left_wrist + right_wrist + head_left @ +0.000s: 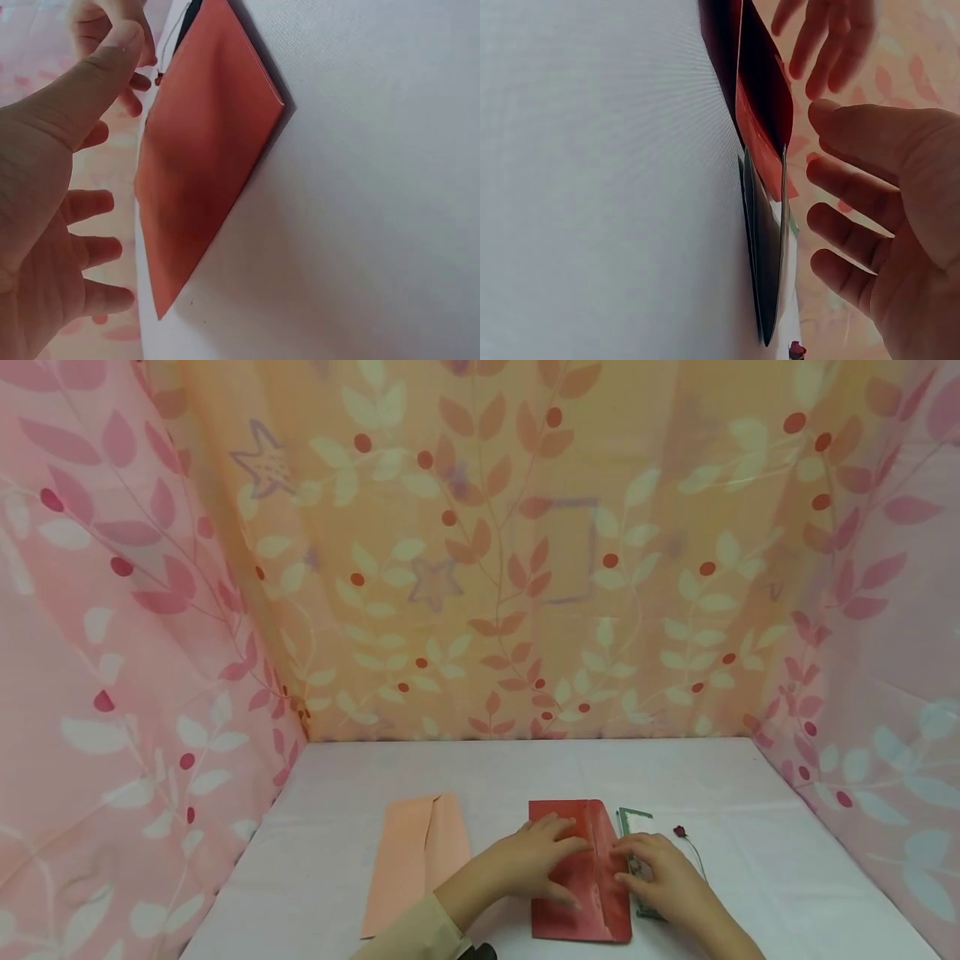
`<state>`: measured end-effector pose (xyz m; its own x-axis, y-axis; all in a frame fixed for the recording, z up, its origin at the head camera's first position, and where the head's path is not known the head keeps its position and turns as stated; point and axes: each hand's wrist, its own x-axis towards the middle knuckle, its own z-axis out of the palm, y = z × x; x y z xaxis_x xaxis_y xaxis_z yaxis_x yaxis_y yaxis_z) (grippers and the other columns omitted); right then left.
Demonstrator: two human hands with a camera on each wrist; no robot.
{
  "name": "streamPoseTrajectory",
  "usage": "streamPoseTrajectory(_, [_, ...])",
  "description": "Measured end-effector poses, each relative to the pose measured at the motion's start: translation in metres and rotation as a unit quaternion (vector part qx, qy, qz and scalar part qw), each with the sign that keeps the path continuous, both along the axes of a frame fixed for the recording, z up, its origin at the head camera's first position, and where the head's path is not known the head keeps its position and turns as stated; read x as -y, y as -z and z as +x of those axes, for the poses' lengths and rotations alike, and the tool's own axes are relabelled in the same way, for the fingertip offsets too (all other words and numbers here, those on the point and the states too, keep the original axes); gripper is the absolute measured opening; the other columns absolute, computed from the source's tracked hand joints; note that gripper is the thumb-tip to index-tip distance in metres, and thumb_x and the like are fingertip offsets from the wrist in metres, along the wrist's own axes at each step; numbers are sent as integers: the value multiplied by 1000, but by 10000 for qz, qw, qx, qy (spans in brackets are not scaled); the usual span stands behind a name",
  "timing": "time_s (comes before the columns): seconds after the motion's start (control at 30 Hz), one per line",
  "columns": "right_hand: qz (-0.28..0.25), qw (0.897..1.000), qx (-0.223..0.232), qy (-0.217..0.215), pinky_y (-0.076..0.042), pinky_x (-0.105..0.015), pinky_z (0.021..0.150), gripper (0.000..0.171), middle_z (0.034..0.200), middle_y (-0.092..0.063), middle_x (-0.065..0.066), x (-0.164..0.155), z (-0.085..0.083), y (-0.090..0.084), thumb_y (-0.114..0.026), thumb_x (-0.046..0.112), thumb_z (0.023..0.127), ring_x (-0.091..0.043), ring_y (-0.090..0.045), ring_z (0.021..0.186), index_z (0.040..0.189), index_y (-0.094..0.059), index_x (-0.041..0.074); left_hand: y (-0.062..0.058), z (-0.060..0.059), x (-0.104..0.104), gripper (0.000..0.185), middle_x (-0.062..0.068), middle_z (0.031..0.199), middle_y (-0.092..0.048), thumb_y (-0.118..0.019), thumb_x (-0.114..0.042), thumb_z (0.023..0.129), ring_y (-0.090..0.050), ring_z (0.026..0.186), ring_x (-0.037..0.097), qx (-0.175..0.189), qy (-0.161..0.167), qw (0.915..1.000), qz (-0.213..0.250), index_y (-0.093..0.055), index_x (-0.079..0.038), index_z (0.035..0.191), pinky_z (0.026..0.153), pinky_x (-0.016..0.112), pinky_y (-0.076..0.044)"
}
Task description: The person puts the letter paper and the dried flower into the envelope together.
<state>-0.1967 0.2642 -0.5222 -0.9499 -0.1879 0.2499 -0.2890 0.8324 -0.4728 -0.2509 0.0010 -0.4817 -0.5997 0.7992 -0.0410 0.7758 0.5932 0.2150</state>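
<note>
A red envelope point(583, 878) lies on the white cloth, its flap toward the right. My left hand point(528, 858) hovers above it with spread fingers; in the left wrist view a gap separates this hand from the paper. By the flap edge is my right hand point(663, 872), its fingers loosely bent and holding nothing that shows. In the right wrist view, the flap side of the envelope point(765, 161) stands slightly raised. Partly hidden beneath my right hand lies a green-bordered folded card point(636, 818), right beside the envelope.
A peach envelope point(405, 868) lies to the left, partly behind my left forearm. On the right is a small dark red rose point(679, 832) with a thin stem. Leaf-patterned cloth point(495, 568) hangs at the back and both sides of the white table point(315, 827).
</note>
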Motion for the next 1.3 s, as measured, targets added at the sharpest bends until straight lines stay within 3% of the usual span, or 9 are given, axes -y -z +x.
streamPoseTrajectory(0.27, [-48,9998,-116,-159,-54,-44,91,34,115,-66,15,-5,-1,2,-87,32,80,-16,-61,108,111,-74,27,9,-13,-18,101,-6,168,-26,-82,-72,66,-19,157,29,522,-183,9982,-249,-33,-55,153,118,64,-29])
streamPoseTrajectory(0.57, [-140,9991,292,-268,-54,-38,89,40,116,-64,16,-12,-6,15,-84,48,80,-14,-59,107,115,-72,32,14,-19,-28,103,-1,167,-27,-83,-74,62,-24,154,35,369,-245,9980,-447,-36,-56,151,114,68,-30])
streamPoseTrajectory(0.8, [-129,9986,405,-303,-52,-45,94,37,116,-64,14,-13,-10,23,-84,50,79,-17,-58,110,110,-74,33,17,-23,-32,94,1,164,-32,-82,-77,61,-26,151,48,707,-607,9943,-521,-43,-56,145,109,72,-35])
streamPoseTrajectory(1.0, [-74,9962,826,-276,-49,-55,99,37,120,-61,13,-11,-10,22,-84,51,78,-20,-54,116,108,-75,31,11,-26,-30,94,1,163,-33,-84,-73,62,-33,149,43,771,-519,9945,-482,-43,-50,144,104,63,-47])
streamPoseTrajectory(1.3, [-30,9959,835,-345,-49,-54,99,38,123,-61,12,-11,-7,16,-82,50,81,-20,-54,116,111,-75,28,6,-28,-23,94,-2,162,-33,-91,-61,63,-35,149,29,793,-369,9957,-294,-42,-44,141,101,52,-52])
